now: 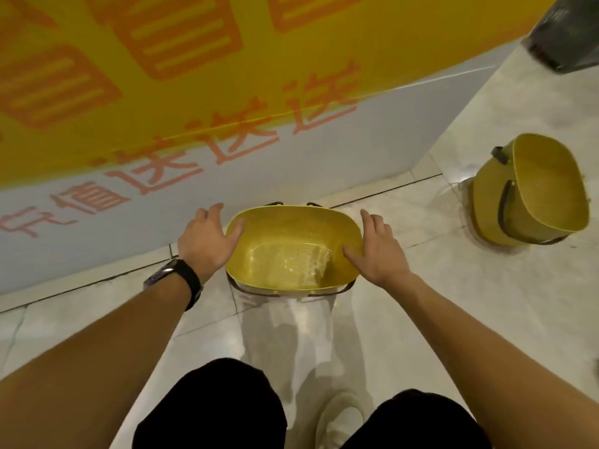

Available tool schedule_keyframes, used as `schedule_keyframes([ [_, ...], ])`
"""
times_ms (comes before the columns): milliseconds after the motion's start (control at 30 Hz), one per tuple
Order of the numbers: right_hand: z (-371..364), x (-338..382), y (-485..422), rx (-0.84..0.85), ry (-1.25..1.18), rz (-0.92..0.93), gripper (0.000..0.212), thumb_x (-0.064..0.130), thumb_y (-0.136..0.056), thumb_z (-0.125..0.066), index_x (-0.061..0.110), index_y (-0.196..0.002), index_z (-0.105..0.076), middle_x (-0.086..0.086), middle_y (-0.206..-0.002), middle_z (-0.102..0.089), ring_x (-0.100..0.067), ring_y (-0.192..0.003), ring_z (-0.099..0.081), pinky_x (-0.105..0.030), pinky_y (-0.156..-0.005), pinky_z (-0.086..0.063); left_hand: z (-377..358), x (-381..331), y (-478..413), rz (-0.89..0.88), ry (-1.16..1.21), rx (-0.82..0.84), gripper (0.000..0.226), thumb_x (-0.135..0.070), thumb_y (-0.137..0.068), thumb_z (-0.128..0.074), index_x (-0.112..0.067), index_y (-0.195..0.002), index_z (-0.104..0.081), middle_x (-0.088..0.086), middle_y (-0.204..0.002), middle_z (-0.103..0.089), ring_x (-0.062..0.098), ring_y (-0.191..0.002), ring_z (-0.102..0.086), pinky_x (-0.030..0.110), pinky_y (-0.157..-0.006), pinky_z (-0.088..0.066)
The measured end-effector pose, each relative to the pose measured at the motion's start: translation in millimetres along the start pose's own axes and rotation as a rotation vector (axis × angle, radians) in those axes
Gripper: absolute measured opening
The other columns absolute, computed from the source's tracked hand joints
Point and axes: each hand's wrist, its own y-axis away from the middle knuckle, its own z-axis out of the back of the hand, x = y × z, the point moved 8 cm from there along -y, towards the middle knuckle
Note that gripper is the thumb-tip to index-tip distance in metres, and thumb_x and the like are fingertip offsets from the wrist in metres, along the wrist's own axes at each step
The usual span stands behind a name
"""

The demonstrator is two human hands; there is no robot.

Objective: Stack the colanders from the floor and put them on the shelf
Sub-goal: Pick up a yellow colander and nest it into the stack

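A yellow perforated colander [291, 234] with dark handles sits upright above the pale tiled floor, in the middle of the view. My left hand [207, 239] holds its left rim, thumb over the edge and fingers down the outside. My right hand [376, 247] holds the right rim the same way, thumb inside. More yellow colanders [531, 196], nested together and tipped on their side, lie on the floor at the right, an arm's length from my right hand.
A white panel [291, 150] with a yellow and orange printed banner stands right behind the colander. A dark object [570, 37] sits on the floor at the top right. My knees in dark trousers [214, 413] are at the bottom edge.
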Motion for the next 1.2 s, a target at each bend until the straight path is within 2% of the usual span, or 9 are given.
schedule_keyframes([
  [233,-43.5,-30.7,-41.5,-0.071,-0.313,-0.092,0.076,0.045,-0.096,-0.052,0.010,-0.154,-0.017,-0.016,-0.153,-0.031,-0.035,-0.137,-0.037,-0.045,-0.109,-0.037,-59.3,29.7,-32.8,0.072,0.159,-0.073,0.063,-0.062,-0.096,-0.041,-0.013,-0.133,-0.051,0.013,-0.127,-0.061,0.036,-0.111,-0.058,0.044,-0.089,-0.047],
  [367,-52.5,-43.5,-51.4,-0.017,-0.637,-0.254,0.065,0.047,-0.100,-0.043,0.016,-0.153,-0.024,-0.015,-0.151,-0.039,-0.034,-0.133,-0.046,-0.047,-0.108,-0.043,-79.7,38.7,-37.1,0.123,0.230,-0.070,0.061,-0.061,-0.099,-0.030,-0.009,-0.112,-0.060,0.016,-0.110,-0.065,0.033,-0.090,-0.056,0.039,-0.074,-0.043],
  [467,-63.1,-50.3,-47.4,-0.012,-0.795,-0.336,0.053,0.048,-0.103,-0.032,0.014,-0.142,-0.044,-0.010,-0.138,-0.053,-0.026,-0.118,-0.054,-0.038,-0.096,-0.046,-95.6,52.3,-35.9,0.210,0.355,-0.042,0.066,-0.062,-0.100,-0.021,-0.011,-0.109,-0.062,0.015,-0.110,-0.065,0.032,-0.091,-0.055,0.041,-0.078,-0.043],
  [600,-79.8,-53.2,-39.7,-0.062,-0.995,-0.428,0.040,0.045,-0.105,-0.024,0.022,-0.108,-0.057,0.003,-0.101,-0.058,-0.010,-0.087,-0.056,-0.031,-0.083,-0.043,-106.6,59.9,-33.8,0.280,0.470,-0.043,0.067,-0.061,-0.101,-0.022,-0.012,-0.124,-0.061,0.016,-0.124,-0.062,0.030,-0.096,-0.052,0.039,-0.080,-0.038],
  [700,-86.2,-54.7,-37.9,-0.146,-1.067,-0.462,0.039,0.040,-0.106,-0.025,0.026,-0.091,-0.058,0.000,-0.096,-0.061,-0.012,-0.088,-0.058,-0.034,-0.085,-0.047,-108.0,61.3,-32.9,0.295,0.513,-0.062,0.067,-0.063,-0.100,-0.023,-0.014,-0.122,-0.062,0.016,-0.123,-0.062,0.028,-0.093,-0.050,0.040,-0.080,-0.039],
  [767,-92.6,-53.9,-35.8,-0.170,-1.112,-0.486,0.036,0.035,-0.106,-0.027,0.023,-0.095,-0.059,-0.001,-0.096,-0.061,-0.014,-0.088,-0.058,-0.036,-0.087,-0.047,-108.5,62.7,-31.3,0.320,0.553,-0.073,0.067,-0.065,-0.098,-0.024,-0.015,-0.120,-0.063,0.015,-0.121,-0.063,0.033,-0.099,-0.055,0.043,-0.086,-0.044],
  [867,-103.1,-51.6,-33.5,-0.168,-1.159,-0.515,0.033,0.029,-0.105,-0.030,0.020,-0.095,-0.060,-0.004,-0.096,-0.062,-0.017,-0.087,-0.059,-0.033,-0.078,-0.049,-108.8,61.5,-29.0,0.343,0.576,-0.080,0.066,-0.065,-0.098,-0.025,-0.015,-0.118,-0.063,0.013,-0.117,-0.063,0.037,-0.105,-0.057,0.050,-0.094,-0.047],
  [1033,-116.9,-54.1,-31.6,-0.131,-1.288,-0.623,0.035,0.037,-0.104,-0.031,0.026,-0.086,-0.059,-0.005,-0.092,-0.063,-0.019,-0.084,-0.060,-0.039,-0.081,-0.050,-108.7,62.5,-28.8,0.362,0.577,-0.095,0.065,-0.066,-0.097,-0.025,-0.016,-0.107,-0.065,0.009,-0.103,-0.064,0.033,-0.094,-0.058,0.045,-0.084,-0.047],
  [1200,-119.3,-54.0,-30.8,-0.111,-1.322,-0.634,0.034,0.044,-0.103,-0.033,0.028,-0.091,-0.060,0.000,-0.093,-0.063,-0.018,-0.086,-0.060,-0.034,-0.069,-0.049,-104.8,59.1,-25.6,0.373,0.582,-0.100,0.061,-0.063,-0.098,-0.026,-0.017,-0.104,-0.064,0.009,-0.102,-0.063,0.030,-0.092,-0.057,0.040,-0.079,-0.043],
])
